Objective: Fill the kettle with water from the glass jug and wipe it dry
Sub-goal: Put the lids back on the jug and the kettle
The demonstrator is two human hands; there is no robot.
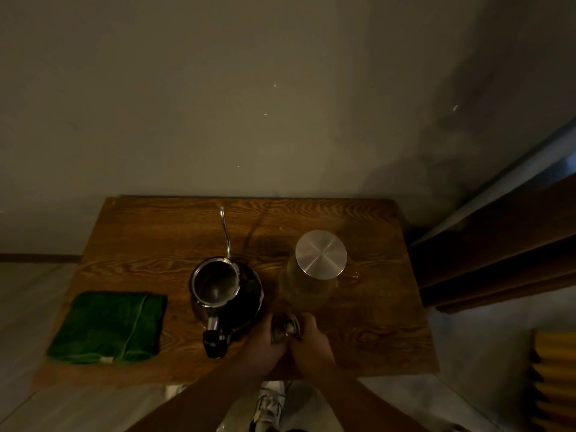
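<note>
gripping a small metal lid [285, 327] together, both hands' fingers clamp it near the open kettle [226, 291] and glass jug [314, 275].

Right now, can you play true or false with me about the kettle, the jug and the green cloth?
1. The kettle has its lid on. False: its top is open and you can see inside.
2. The green cloth lies folded on the table, left of the kettle. True.
3. The glass jug has a round metal cap on top. True.
4. The left hand is wiping the kettle with the cloth. False: the cloth lies untouched; both the left hand and the right hand hold a small shiny thing together near the table's front edge.
5. The jug is tipped over the kettle, pouring. False: it stands upright beside it.
</note>
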